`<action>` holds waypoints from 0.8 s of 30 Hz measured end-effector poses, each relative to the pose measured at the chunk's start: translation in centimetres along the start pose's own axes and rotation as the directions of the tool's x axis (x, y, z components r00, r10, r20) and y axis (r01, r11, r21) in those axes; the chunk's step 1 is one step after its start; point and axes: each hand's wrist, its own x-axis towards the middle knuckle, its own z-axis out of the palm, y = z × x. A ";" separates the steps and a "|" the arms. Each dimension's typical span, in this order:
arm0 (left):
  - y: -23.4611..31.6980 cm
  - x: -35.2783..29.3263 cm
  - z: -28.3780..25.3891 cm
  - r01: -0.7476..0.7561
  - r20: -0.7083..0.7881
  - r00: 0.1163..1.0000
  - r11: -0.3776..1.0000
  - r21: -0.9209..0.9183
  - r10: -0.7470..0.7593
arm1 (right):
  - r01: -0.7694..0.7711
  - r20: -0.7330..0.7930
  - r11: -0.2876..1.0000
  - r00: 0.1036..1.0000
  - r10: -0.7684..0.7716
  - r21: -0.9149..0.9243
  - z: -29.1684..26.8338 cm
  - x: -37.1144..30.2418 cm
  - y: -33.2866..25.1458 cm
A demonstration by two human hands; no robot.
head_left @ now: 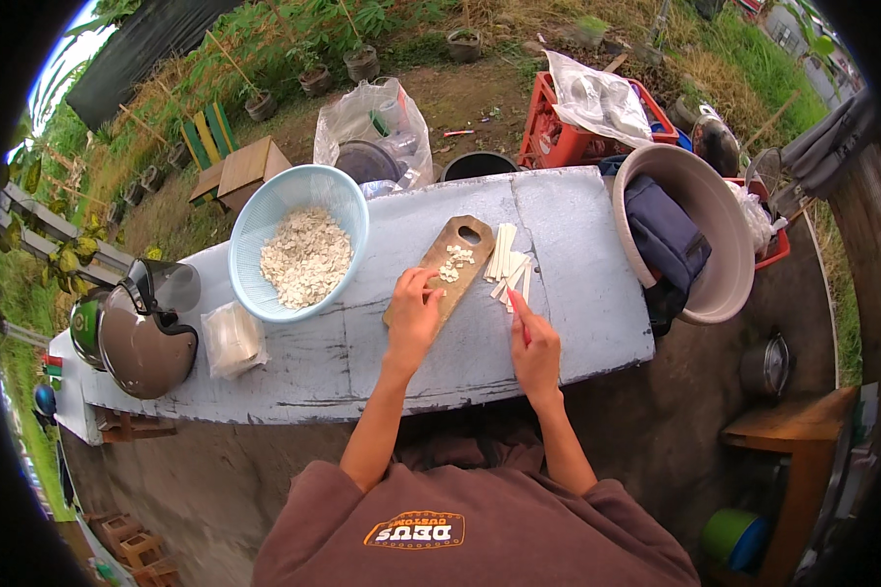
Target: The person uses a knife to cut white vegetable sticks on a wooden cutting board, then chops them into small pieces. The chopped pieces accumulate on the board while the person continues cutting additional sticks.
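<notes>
A wooden cutting board (426, 315) lies slantwise on the pale table, its handle hole pointing away from me. Small off-white cut pieces (455, 262) are heaped near that hole. My left hand (415, 311) rests over the board's left side, fingers curled together at a pale bit; what they pinch is mostly hidden. In my right hand (535, 350), closed, is a red-handled knife (527, 335), whose blade is hard to make out. Just beyond it, off the board's right edge, lie several off-white flat strips (501, 252), some fanned out. To the left stands a light blue colander (247, 217) holding many similar pieces (308, 256).
The grey-white table (582, 293) also bears a clear plastic packet (233, 339) and helmets (147, 342) at left. A large beige tub (729, 220) with a dark blue bag (664, 233) sits at the right edge. Beyond are a red crate (548, 127) and a plastic bag (401, 127).
</notes>
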 end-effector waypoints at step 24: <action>0.0 4.4 0.3 -0.169 0.186 0.969 0.985 0.019 0.162 | 0.016 0.032 0.999 0.999 -0.017 0.049 -0.3 0.3 0.0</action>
